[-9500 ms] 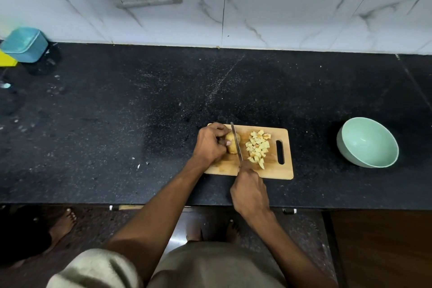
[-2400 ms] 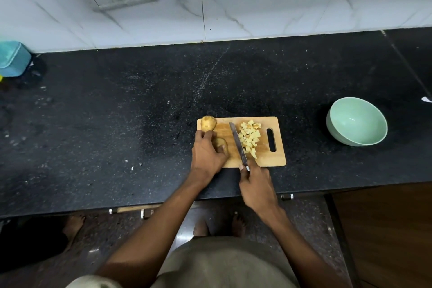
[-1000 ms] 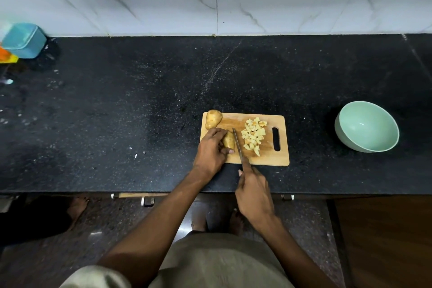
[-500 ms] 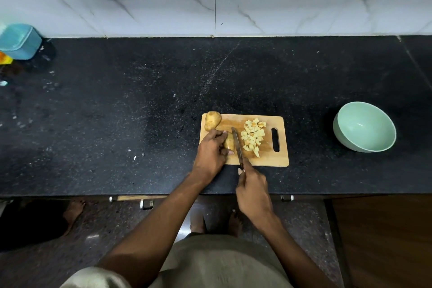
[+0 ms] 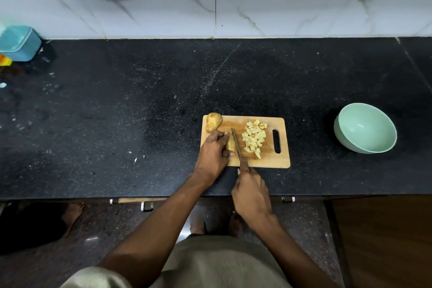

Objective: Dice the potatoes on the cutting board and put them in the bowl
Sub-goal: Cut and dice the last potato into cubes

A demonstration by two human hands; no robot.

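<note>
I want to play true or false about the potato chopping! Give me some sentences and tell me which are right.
1. The green bowl already has potato cubes in it. False: it looks empty; the diced potato lies on the cutting board.
2. The right hand holds the knife. True.
3. A whole potato sits at the board's far left corner. True.
4. The left hand rests flat on the counter. False: it holds a potato piece on the board.
5. The bowl stands to the right of the board. True.
</note>
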